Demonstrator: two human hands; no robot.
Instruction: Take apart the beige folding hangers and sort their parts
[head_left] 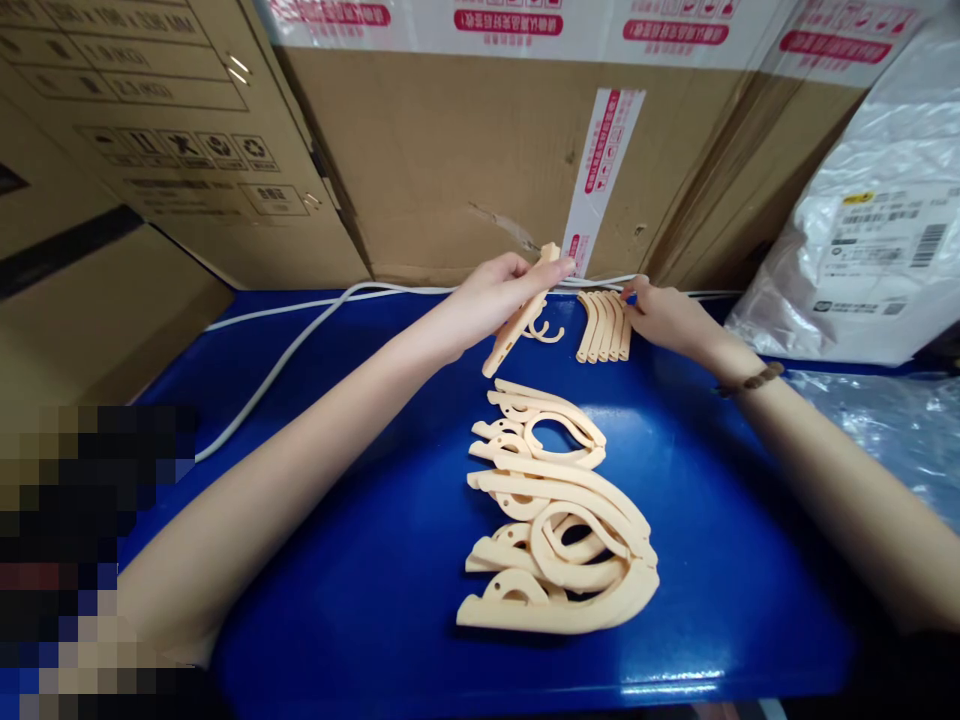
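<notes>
My left hand (499, 290) is closed around a beige plastic hanger arm (517, 325), held at a slant above the blue table. Just beyond it, partly hidden, lie a few curved beige hanger hooks (551, 330). At the right, my right hand (664, 312) has its fingertips pinched at the upper end of the rightmost piece in a row of curved hanger arms (602, 325). Nearer to me, several folded beige hangers (559, 600) lie overlapping in a stack on the table, with hooks and curved arms folded together.
The blue table (360, 560) ends at a front edge close to me. Cardboard boxes (450, 150) stand along its back and left. A white cable (277, 380) runs across the back left. A white plastic parcel (862, 230) and clear plastic wrap (885, 420) lie at the right.
</notes>
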